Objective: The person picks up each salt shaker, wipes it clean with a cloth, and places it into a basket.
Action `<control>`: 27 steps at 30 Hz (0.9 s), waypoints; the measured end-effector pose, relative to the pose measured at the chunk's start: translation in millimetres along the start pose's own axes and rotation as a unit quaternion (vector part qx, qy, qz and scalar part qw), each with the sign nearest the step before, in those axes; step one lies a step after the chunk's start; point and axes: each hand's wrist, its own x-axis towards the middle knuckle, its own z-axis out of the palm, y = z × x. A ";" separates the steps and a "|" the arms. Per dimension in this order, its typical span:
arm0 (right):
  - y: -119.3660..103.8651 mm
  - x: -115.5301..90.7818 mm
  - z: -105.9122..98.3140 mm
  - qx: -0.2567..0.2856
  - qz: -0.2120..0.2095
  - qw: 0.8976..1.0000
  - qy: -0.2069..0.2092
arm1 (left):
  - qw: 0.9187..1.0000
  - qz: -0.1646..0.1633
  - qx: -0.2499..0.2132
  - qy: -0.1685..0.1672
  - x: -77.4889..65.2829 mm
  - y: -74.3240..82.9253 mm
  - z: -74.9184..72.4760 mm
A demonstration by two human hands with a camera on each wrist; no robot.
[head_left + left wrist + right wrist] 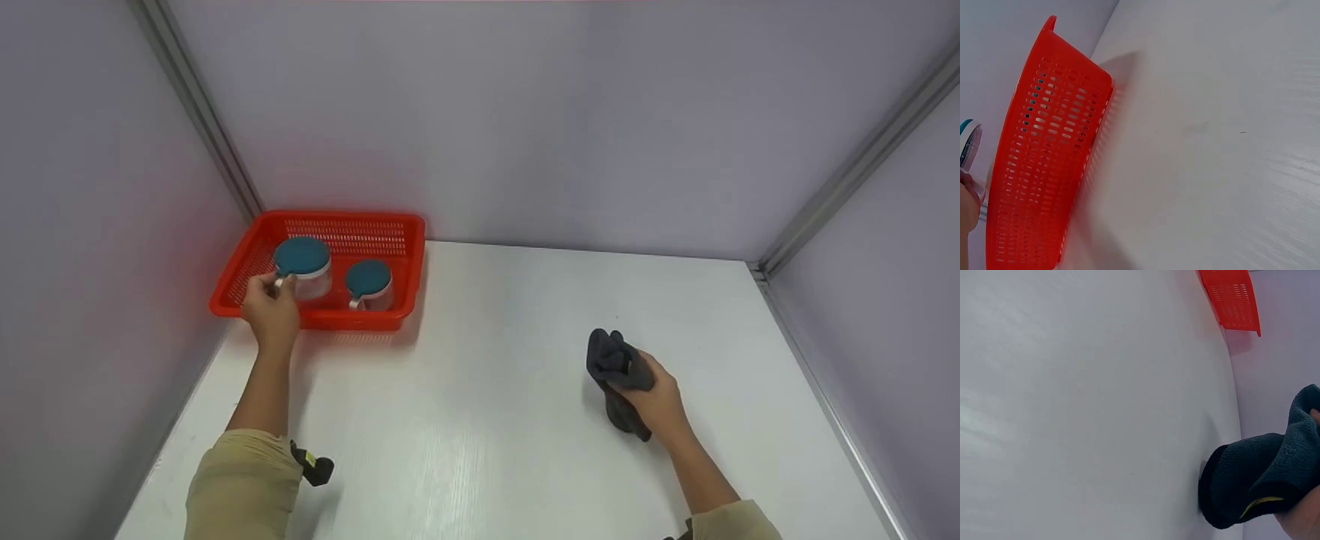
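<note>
At the red basket, my left hand point(271, 311) pinches the handle of a clear jar with a teal lid point(303, 256). That jar is the left one of two in the basket; in the left wrist view its lid edge point(967, 132) shows above the basket's rim. The smaller lidded jar point(370, 283) stands to its right inside the basket, handle toward me. Over the right part of the table, my right hand point(660, 397) grips a bunched dark grey cloth point(616, 364). In the right wrist view the cloth point(1258, 478) looks fuzzy, with a black border and a yellow mark.
The red perforated basket point(352, 320) sits at the back left of the white table point(480, 360), close to the back wall. Pale panels point(480, 120) enclose the table at the back and both sides. A black device point(313, 465) is strapped at the left sleeve.
</note>
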 end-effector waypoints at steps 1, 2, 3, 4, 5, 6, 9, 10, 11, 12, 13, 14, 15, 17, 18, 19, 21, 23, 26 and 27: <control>-0.2 -0.4 -0.6 -0.001 0.003 1.000 0.000 | 1.000 0.000 0.006 0.000 1.1 -1.2 0.5; -0.6 -0.7 -1.3 -0.001 0.006 1.000 0.000 | 1.000 -0.001 0.011 -0.002 2.0 -2.2 0.8; -0.5 -1.0 -1.7 0.000 0.006 1.000 0.001 | 1.000 -0.004 0.016 -0.005 3.0 -2.9 1.3; -0.7 -1.2 -2.3 0.000 0.005 1.000 0.003 | 1.000 -0.008 0.021 -0.007 4.1 -3.4 2.0; -0.7 -1.5 -2.7 -0.001 0.005 1.000 0.003 | 1.000 -0.013 0.025 -0.012 4.9 -3.4 2.8; -0.7 -1.8 -3.2 0.000 0.004 1.000 0.003 | 0.999 -0.020 0.028 -0.017 5.4 -2.6 3.5; 0.3 -2.9 -4.0 0.003 0.001 1.000 0.004 | 0.997 -0.052 0.043 -0.039 8.8 -0.2 6.2; 1.2 -3.2 -4.3 0.003 0.002 1.000 0.003 | 0.996 -0.063 0.051 -0.047 10.1 1.1 7.0; 2.0 -3.5 -4.7 0.004 0.002 1.000 0.003 | 0.994 -0.072 0.057 -0.056 11.7 2.1 7.9; 2.7 -4.0 -4.9 0.006 0.003 1.000 0.002 | 0.992 -0.083 0.065 -0.065 13.5 3.1 8.8; 3.2 -4.3 -5.2 0.006 0.006 1.000 0.003 | 0.990 -0.093 0.075 -0.076 15.3 4.1 9.8; 3.6 -4.5 -5.6 0.007 0.008 1.000 0.003 | 0.988 -0.100 0.084 -0.085 17.2 5.0 10.5; 3.7 -4.8 -6.0 0.007 0.011 1.000 0.002 | 0.985 -0.107 0.094 -0.095 19.1 6.1 11.1; 3.1 -5.4 -6.7 0.008 0.017 1.000 0.002 | 0.980 -0.122 0.107 -0.115 22.7 8.5 12.2; 2.6 -5.7 -7.0 0.007 0.019 1.000 0.001 | 0.977 -0.130 0.112 -0.126 24.5 10.1 12.6; 2.2 -5.9 -7.1 0.008 0.022 1.000 0.001 | 0.974 -0.138 0.117 -0.136 25.9 11.5 12.7; 1.6 -6.3 -7.4 0.010 0.024 1.000 -0.001 | 0.968 -0.152 0.125 -0.154 28.3 14.2 12.7; 1.4 -7.0 -8.3 0.012 0.024 1.000 -0.002 | 0.963 -0.163 0.131 -0.169 29.5 16.0 12.9; 2.4 -8.2 -10.2 0.013 0.021 1.000 -0.001 | 0.959 -0.162 0.146 -0.181 29.9 16.3 13.1; 3.1 -8.7 -10.9 0.012 0.019 1.000 0.001 | 0.958 -0.157 0.154 -0.182 30.1 15.7 13.3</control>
